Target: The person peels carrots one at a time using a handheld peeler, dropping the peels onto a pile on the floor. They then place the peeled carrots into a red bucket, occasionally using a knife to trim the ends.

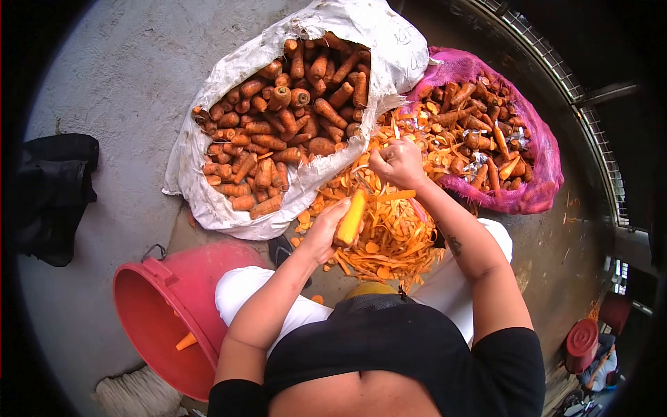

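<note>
My left hand point(329, 231) is wrapped round a peeled carrot point(352, 217), bright yellow-orange and held at a slant. My right hand point(401, 164) is closed in a fist beyond it, apart from the carrot. Whatever that fist grips is hidden by the fingers. Below both hands spreads a heap of carrot peelings point(396, 240), with cut carrot ends among the strips. A long strip of peel point(394, 197) lies just right of the carrot.
A white sack point(182, 156) full of unpeeled carrots lies open ahead on the left. A pink mesh sack point(549, 167) holds carrots and scraps on the right. Beside my left leg, a red bucket point(163, 285) lies tipped with a carrot point(186, 341) inside. Another person point(603, 368) is far right.
</note>
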Available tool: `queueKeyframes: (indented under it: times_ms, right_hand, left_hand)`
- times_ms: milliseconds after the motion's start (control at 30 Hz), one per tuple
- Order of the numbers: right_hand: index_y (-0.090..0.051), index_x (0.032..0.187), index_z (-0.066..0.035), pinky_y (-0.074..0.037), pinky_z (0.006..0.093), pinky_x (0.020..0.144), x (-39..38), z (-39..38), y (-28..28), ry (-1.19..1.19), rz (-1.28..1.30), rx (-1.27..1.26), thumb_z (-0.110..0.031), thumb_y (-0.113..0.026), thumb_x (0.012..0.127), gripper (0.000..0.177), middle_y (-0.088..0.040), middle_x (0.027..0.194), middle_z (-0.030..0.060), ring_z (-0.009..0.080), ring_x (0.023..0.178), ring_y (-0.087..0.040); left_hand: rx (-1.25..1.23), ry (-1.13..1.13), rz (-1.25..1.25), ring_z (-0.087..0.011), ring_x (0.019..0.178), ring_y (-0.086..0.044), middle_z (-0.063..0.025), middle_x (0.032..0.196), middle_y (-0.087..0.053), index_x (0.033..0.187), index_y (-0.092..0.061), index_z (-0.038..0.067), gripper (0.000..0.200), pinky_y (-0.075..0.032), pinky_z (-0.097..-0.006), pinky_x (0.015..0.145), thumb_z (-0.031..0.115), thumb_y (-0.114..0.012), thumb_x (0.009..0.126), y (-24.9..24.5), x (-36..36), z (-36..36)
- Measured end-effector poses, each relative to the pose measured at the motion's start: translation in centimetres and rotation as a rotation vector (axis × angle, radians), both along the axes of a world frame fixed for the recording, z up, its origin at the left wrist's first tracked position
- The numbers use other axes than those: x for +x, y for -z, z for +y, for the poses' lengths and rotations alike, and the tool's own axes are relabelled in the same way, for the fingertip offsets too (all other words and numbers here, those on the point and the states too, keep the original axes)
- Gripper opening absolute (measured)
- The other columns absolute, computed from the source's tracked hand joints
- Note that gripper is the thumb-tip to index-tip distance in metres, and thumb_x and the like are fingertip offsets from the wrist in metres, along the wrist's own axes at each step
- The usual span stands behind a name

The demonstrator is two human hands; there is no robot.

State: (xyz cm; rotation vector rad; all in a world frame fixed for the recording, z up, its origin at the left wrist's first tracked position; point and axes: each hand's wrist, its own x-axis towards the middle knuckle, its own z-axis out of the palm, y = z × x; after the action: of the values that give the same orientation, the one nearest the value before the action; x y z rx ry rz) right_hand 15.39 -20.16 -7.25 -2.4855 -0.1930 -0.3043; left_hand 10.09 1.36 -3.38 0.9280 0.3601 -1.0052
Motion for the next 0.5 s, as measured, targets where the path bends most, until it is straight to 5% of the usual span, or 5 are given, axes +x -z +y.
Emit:
queueKeyframes:
  times_ms: [133, 200, 267, 400, 500]
  right_hand:
    - [-0.062, 0.049, -0.013, -0.042, 0.0348, 0.067, 1.3, -1.5, 1.0, 0.128, 0.076, -0.304, -0.035, -0.047, 0.087, 0.046, -0.047, 0.039, 0.0022, 0.0181, 0.042, -0.049]
    - [-0.064, 0.053, -0.011, -0.042, 0.0365, 0.072, 1.6, -2.6, 1.3, 0.28, 0.121, -0.255, -0.036, -0.043, 0.089, 0.049, -0.046, 0.04, 0.0012, 0.0179, 0.042, -0.049]
    - [-0.065, 0.054, -0.011, -0.043, 0.0349, 0.059, 1.7, -3.1, 1.8, 0.354, 0.084, -0.158, -0.036, -0.044, 0.088, 0.048, -0.049, 0.041, 0.0015, 0.017, 0.038, -0.047]
    - [-0.067, 0.053, -0.011, -0.038, 0.0301, 0.036, 1.1, -1.2, -1.4, 0.222, 0.281, 0.246, -0.032, -0.047, 0.086, 0.043, -0.053, 0.04, 0.0005, 0.0139, 0.03, -0.044]
    - [-0.065, 0.051, -0.013, -0.04, 0.0332, 0.043, 0.3, 0.8, -1.8, -0.04, 0.01, 0.135, -0.03, -0.05, 0.084, 0.04, -0.05, 0.039, 0.0012, 0.0189, 0.032, -0.045]
  left_hand:
    - [-0.079, 0.096, -0.066, -0.0143, 0.06, -0.057, -0.0115, 0.079, -0.057, 0.112, -0.047, 0.001, 0.035, -0.046, -0.0239, 0.046, 0.032, -0.039, 0.099, -0.8, 0.2, 0.7]
    - [-0.111, 0.109, -0.043, -0.0146, 0.061, -0.057, -0.0108, 0.082, -0.058, 0.114, -0.047, 0.001, 0.035, -0.045, -0.0243, 0.045, 0.032, -0.039, 0.098, -2.0, 0.5, 1.0]
    - [-0.116, 0.08, 0.008, -0.0148, 0.061, -0.058, -0.0101, 0.083, -0.058, 0.115, -0.047, 0.002, 0.035, -0.044, -0.0246, 0.044, 0.032, -0.039, 0.098, -1.9, 0.6, 1.2]
    - [-0.043, -0.013, 0.07, -0.0144, 0.062, -0.058, -0.0079, 0.086, -0.059, 0.116, -0.047, 0.007, 0.034, -0.042, -0.0247, 0.042, 0.034, -0.038, 0.098, 0.8, 1.0, 1.3]
    - [0.058, -0.046, 0.008, -0.0141, 0.063, -0.058, -0.0075, 0.087, -0.059, 0.117, -0.048, 0.008, 0.034, -0.042, -0.0247, 0.043, 0.034, -0.037, 0.098, 2.4, 1.3, 0.8]
